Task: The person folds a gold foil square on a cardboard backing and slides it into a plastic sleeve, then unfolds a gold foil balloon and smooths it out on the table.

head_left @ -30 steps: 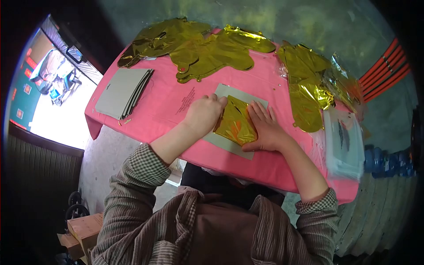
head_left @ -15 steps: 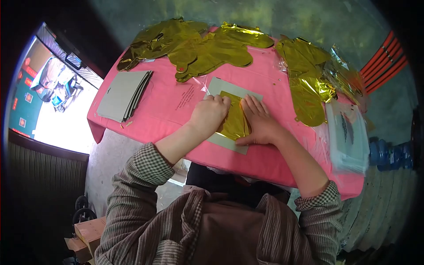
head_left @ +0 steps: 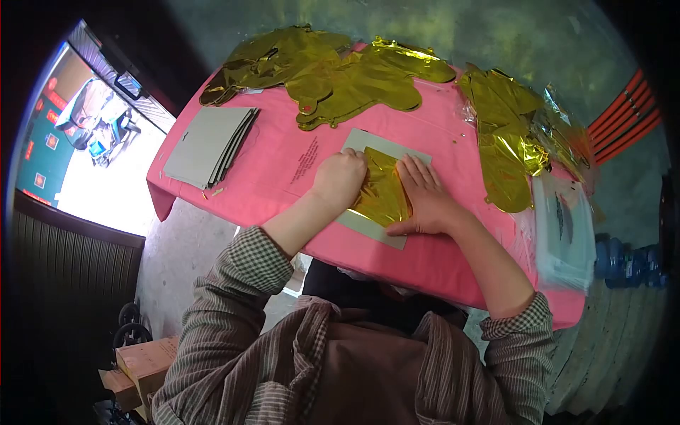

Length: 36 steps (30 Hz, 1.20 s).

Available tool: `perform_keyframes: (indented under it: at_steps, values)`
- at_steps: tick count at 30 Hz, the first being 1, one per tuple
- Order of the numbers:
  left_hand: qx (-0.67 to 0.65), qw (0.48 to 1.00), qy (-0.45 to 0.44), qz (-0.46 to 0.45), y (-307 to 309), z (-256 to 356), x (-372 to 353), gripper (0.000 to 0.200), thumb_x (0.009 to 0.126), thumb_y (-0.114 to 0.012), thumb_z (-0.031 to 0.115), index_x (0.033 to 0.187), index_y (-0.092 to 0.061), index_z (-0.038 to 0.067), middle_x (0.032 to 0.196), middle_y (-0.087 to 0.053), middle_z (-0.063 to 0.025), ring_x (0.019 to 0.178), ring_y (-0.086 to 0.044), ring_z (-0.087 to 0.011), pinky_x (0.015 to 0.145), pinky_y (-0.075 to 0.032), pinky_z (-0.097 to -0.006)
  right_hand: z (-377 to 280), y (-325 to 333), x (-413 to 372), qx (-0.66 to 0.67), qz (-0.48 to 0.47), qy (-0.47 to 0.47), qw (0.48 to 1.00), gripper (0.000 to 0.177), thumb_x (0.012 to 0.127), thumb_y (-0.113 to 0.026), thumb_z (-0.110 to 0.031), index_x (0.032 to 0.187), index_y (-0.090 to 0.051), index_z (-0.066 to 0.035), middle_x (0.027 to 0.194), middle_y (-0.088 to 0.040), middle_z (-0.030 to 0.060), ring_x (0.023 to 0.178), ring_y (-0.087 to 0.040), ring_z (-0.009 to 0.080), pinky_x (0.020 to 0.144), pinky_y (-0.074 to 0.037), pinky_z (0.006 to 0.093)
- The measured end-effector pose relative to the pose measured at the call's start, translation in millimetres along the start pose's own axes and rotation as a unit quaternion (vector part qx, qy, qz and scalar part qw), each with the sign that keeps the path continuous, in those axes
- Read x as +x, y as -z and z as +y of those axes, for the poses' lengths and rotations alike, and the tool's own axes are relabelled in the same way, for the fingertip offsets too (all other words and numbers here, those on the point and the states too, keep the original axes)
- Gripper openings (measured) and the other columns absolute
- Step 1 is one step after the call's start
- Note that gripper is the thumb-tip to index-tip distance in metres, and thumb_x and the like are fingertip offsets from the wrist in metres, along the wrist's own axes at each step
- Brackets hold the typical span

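A folded sheet of gold foil, matching the foil balloons around it, lies on a grey cardboard sheet near the table's front. My left hand is closed in a fist at the foil's left edge; its fingertips are hidden, so what they hold, if anything, cannot be made out. Flat on the right edge of the foil rests my right hand, fingers stretched out and thumb apart near the lower corner. Between the two hands the foil looks smooth and shiny.
Flat gold foil balloons spread along the back of the pink-covered table, with more foil balloons at the right. A stack of grey cardboard sheets sits left. Clear plastic bags lie at the right edge.
The view has shifted slightly, so everything sits a little to the right. A clear strip by my left fist no longer shows. Both hands keep nearly the same pose on the foil.
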State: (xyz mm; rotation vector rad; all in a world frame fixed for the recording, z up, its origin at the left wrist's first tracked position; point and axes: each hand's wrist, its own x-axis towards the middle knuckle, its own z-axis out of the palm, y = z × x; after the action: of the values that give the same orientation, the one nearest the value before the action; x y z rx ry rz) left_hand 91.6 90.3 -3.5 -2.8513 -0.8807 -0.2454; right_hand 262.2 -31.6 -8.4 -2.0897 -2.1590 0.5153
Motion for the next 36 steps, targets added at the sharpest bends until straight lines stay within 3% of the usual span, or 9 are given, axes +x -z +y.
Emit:
perform_keyframes:
  at_steps: [9, 23, 26, 28, 29, 31, 32, 34, 36]
  values:
    - [-0.009, 0.999, -0.043, 0.004, 6.6, 8.3, 2.5, 0.023, 0.067, -0.069, 0.012, 0.085, -0.058, 0.003, 0.082, -0.063, -0.0125, 0.072, -0.066, -0.0251, 0.061, -0.054, -0.0315, -1.8, -1.1, 14.1, 0.013, -0.002, -0.003, 1.000, 0.129, 0.058, -0.074, -0.064, 0.146, -0.008, 0.003, 0.153, -0.006, 0.0221, 0.143, 0.000, 0.0318, 0.116, -0.005, 0.0440]
    - [-0.106, 0.993, -0.055, 0.015, 4.5, 61.5, -9.5, 0.017, 0.074, -0.062, 0.011, 0.088, -0.058, 0.002, 0.083, -0.063, -0.0128, 0.070, -0.067, -0.0255, 0.057, -0.055, -0.0312, 15.1, 0.8, -36.8, 0.028, 0.021, 0.043, 0.998, 0.124, 0.056, -0.077, -0.057, 0.144, -0.014, 0.005, 0.151, -0.011, 0.0246, 0.143, -0.005, 0.0337, 0.116, -0.008, 0.0437]
    - [-0.090, 0.993, -0.045, -0.063, 19.8, 60.0, -6.8, 0.027, 0.072, -0.067, 0.018, 0.092, -0.059, 0.002, 0.082, -0.062, -0.0110, 0.076, -0.066, -0.0277, 0.063, -0.055, -0.0330, 16.5, 0.0, -41.6, 0.030, 0.005, 0.034, 0.999, 0.126, 0.057, -0.074, -0.061, 0.145, -0.013, 0.004, 0.152, -0.009, 0.0241, 0.143, -0.003, 0.0332, 0.116, -0.006, 0.0432]
    - [-0.243, 0.955, -0.119, -0.125, 27.4, 35.3, -0.1, 0.056, 0.067, -0.074, 0.033, 0.110, -0.056, 0.002, 0.104, -0.061, -0.0166, 0.106, -0.058, -0.0339, 0.089, -0.049, -0.0429, 16.6, 0.2, -42.4, 0.030, 0.000, 0.031, 0.999, 0.127, 0.057, -0.072, -0.065, 0.145, -0.012, 0.004, 0.152, -0.007, 0.0238, 0.143, -0.002, 0.0330, 0.116, -0.005, 0.0431]
    - [-0.243, 0.954, -0.119, -0.128, 29.5, 23.1, -1.4, 0.056, 0.067, -0.074, 0.033, 0.110, -0.056, 0.002, 0.104, -0.061, -0.0166, 0.106, -0.058, -0.0339, 0.089, -0.049, -0.0429, 15.2, 1.2, -42.2, 0.023, -0.004, 0.024, 0.999, 0.128, 0.057, -0.073, -0.064, 0.145, -0.010, 0.003, 0.152, -0.007, 0.0236, 0.143, -0.002, 0.0324, 0.116, -0.005, 0.0424]
    - [-0.222, 0.950, -0.215, -0.050, 29.5, 0.3, -8.0, 0.091, 0.062, -0.077, 0.050, 0.134, -0.042, 0.008, 0.136, -0.043, -0.0212, 0.135, -0.030, -0.0361, 0.109, -0.024, -0.0535, 14.2, -0.7, -42.4, 0.024, -0.012, 0.017, 1.000, 0.129, 0.056, -0.075, -0.062, 0.146, -0.009, 0.003, 0.152, -0.007, 0.0234, 0.143, -0.002, 0.0318, 0.116, -0.004, 0.0417]
    - [-0.224, 0.949, -0.214, -0.056, 27.0, -6.6, -11.0, 0.091, 0.062, -0.077, 0.050, 0.134, -0.042, 0.008, 0.136, -0.043, -0.0212, 0.135, -0.030, -0.0361, 0.109, -0.024, -0.0535, 15.5, -1.3, -41.8, 0.016, -0.006, 0.020, 1.000, 0.129, 0.056, -0.074, -0.064, 0.146, -0.009, 0.003, 0.152, -0.007, 0.0233, 0.143, -0.002, 0.0317, 0.116, -0.004, 0.0416]
    - [-0.224, 0.937, -0.181, -0.199, 22.9, -15.8, -15.0, 0.112, 0.059, -0.075, 0.061, 0.145, -0.026, 0.009, 0.152, -0.016, -0.0203, 0.142, -0.008, -0.0348, 0.112, -0.009, -0.0579, 15.5, -0.8, -40.7, 0.009, -0.005, 0.027, 1.000, 0.130, 0.056, -0.073, -0.065, 0.146, -0.008, 0.002, 0.152, -0.007, 0.0231, 0.143, -0.001, 0.0315, 0.116, -0.004, 0.0416]
    - [-0.215, 0.938, -0.182, -0.200, 23.1, -16.5, -14.6, 0.114, 0.059, -0.074, 0.063, 0.146, -0.024, 0.009, 0.152, -0.016, -0.0203, 0.142, -0.008, -0.0347, 0.112, -0.009, -0.0572, 13.9, 1.5, -39.1, 0.013, -0.011, 0.025, 1.000, 0.131, 0.056, -0.073, -0.066, 0.146, -0.007, 0.002, 0.152, -0.006, 0.0229, 0.143, -0.001, 0.0313, 0.116, -0.003, 0.0423]
